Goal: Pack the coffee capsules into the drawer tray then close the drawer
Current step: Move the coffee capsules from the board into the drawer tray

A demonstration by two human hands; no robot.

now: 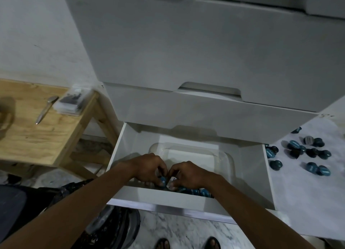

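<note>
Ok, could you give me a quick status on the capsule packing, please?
In drawer, left hand pinches a capsule; right hand curled beside it, hold unclear. Tray holds a capsule row. More loose capsules on white sheet. Only hands block closing.

Head view, sole, wide-angle: worn high, pitched steeply downward, close over the open drawer [149, 194] at centre; table [28, 140] at 9 o'clock, floor [186, 230] at 6 o'clock.

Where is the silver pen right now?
In the head view, the silver pen lies at the left on the wooden table, just beside a clear plastic case.
</note>
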